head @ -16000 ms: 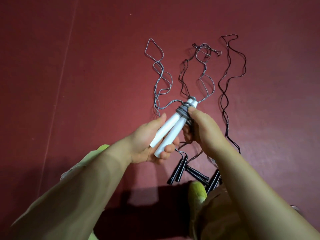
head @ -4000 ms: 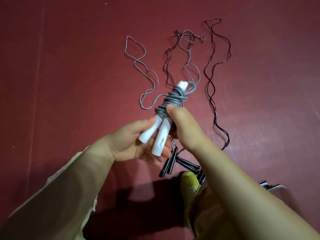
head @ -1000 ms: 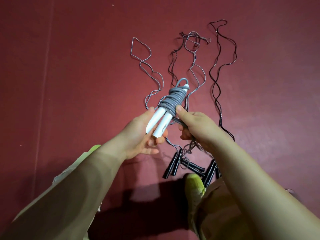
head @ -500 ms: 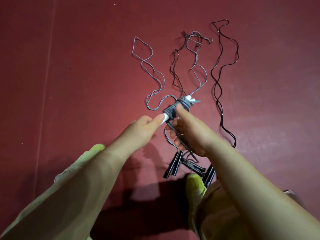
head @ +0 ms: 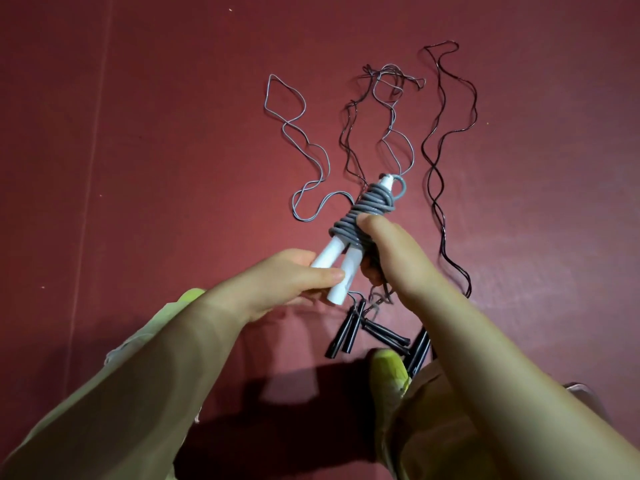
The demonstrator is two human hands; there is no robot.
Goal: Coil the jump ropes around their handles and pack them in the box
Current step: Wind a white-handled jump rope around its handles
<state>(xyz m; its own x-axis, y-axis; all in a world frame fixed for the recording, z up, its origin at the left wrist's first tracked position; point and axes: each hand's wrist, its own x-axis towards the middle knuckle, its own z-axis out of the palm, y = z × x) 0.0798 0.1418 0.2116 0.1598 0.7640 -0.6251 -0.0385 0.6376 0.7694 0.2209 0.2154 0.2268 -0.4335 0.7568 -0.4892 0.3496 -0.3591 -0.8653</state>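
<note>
My left hand (head: 291, 282) grips the lower ends of two white handles (head: 100, 268) held side by side, tilted up to the right. Grey rope is coiled (head: 370, 209) around their upper half. My right hand (head: 391, 251) holds the bundle from the right, thumb pressed on the coils. The loose grey rope (head: 304, 140) trails from the coil across the red floor. Black ropes (head: 440, 140) lie stretched on the floor beyond. Their black handles (head: 367, 332) lie below my hands. The box is not clearly in view.
The floor is a dark red mat (head: 138, 168). A yellow-green shoe (head: 388, 372) sits by the black handles. A grey object's edge (head: 581, 389) shows at the lower right behind my right arm.
The white handles have swung back up into plain view from pointing away. My right thumb is again on the coils, and the coil has grown since the earliest frame.
</note>
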